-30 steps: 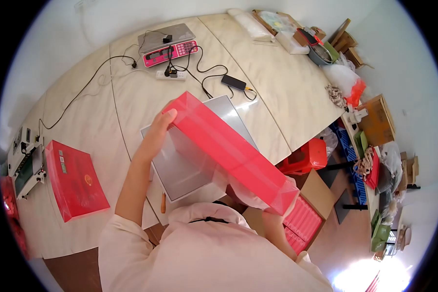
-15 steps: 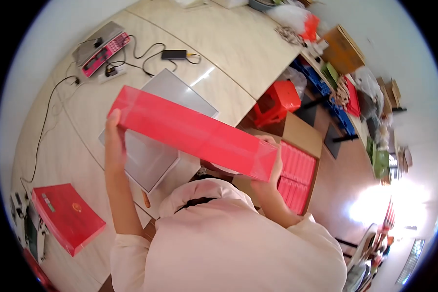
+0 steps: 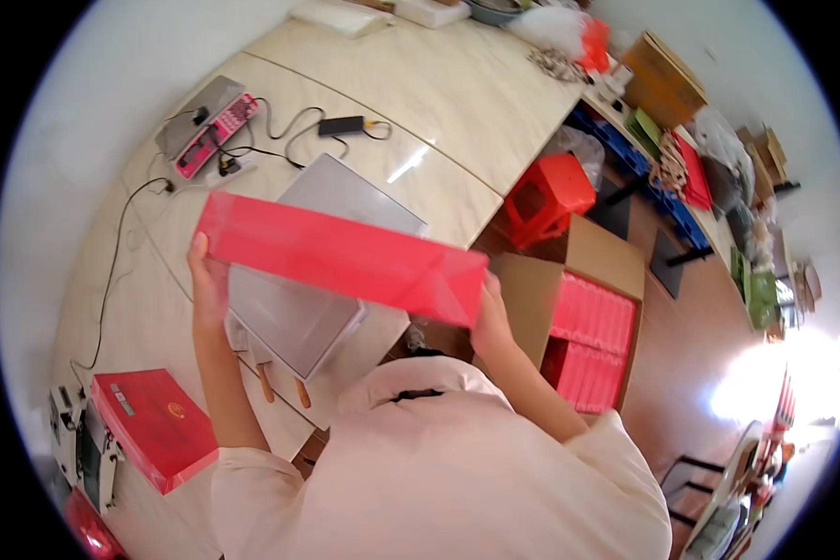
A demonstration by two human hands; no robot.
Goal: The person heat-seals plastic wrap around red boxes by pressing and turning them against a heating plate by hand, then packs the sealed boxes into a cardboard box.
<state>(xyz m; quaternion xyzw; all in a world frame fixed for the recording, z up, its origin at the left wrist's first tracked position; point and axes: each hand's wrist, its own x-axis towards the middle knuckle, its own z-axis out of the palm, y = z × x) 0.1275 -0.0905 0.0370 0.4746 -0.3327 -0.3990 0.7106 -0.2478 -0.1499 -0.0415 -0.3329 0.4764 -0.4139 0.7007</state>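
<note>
A long red box (image 3: 336, 257) in clear wrap is held up in front of me, its narrow side facing my eyes. My left hand (image 3: 209, 280) grips its left end, with the thumb on the near face. At the right end my right hand (image 3: 491, 315) is closed on the box, its fingers partly hidden behind it. Below the red box lies a grey flat-topped device (image 3: 294, 313) on the table, partly covered from view. To my right stands an open cardboard carton (image 3: 595, 257) with several red wrapped packs (image 3: 590, 322) inside.
Another red box (image 3: 163, 425) lies on the table (image 3: 439, 103) at the left. Wooden-handled tools (image 3: 266, 381) rest near the device. A pink-fronted unit (image 3: 217, 135), cables and a black adapter (image 3: 342, 126) sit farther back. A red stool (image 3: 551, 196) stands beyond the carton.
The red box has shifted left and levelled slightly, both hands still on it. My view has turned, so more of the carton and the wooden handles shows.
</note>
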